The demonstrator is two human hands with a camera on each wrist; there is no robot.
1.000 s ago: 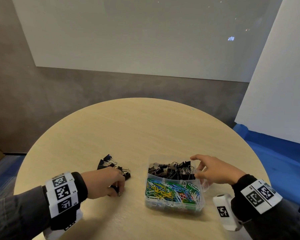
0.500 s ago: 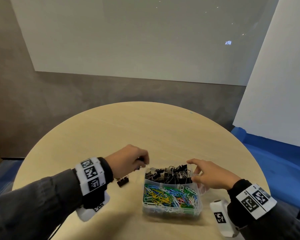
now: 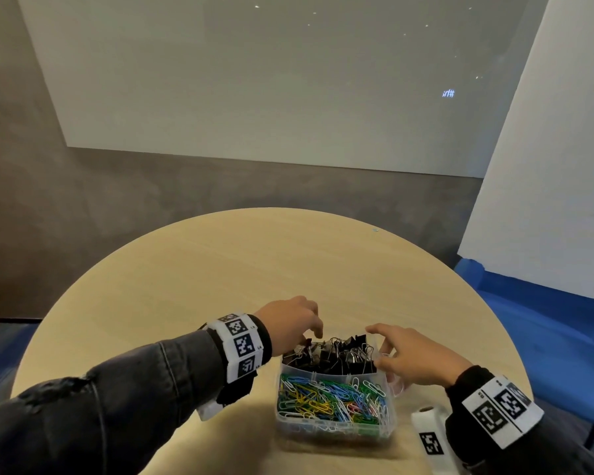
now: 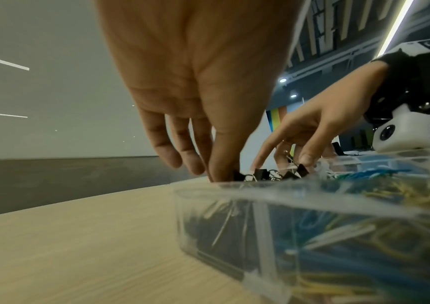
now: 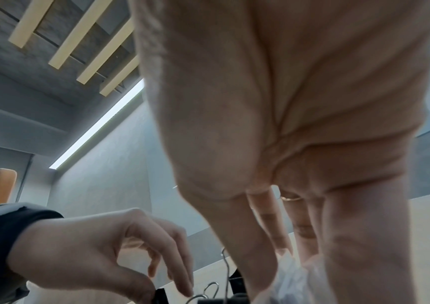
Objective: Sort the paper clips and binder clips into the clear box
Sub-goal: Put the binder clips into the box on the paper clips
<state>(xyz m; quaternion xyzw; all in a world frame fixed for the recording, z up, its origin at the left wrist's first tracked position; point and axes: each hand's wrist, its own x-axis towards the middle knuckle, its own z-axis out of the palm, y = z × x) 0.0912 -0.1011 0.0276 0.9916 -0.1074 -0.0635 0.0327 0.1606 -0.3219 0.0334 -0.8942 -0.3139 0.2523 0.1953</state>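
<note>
Binder clips (image 3: 330,354), light, stiff, snaggy by their wire loops: left hand (image 3: 290,322) pinches one by its body lower centre; right hand (image 3: 414,359) holds box (image 3: 335,430).

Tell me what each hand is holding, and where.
Left hand pinches a black binder clip by its body; right hand holds the clear box wall.

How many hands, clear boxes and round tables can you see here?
Hands: 2 (left hand, right hand)
Clear box: 1
Round table: 1
Total: 4
The clips in the box are too many to count.
</note>
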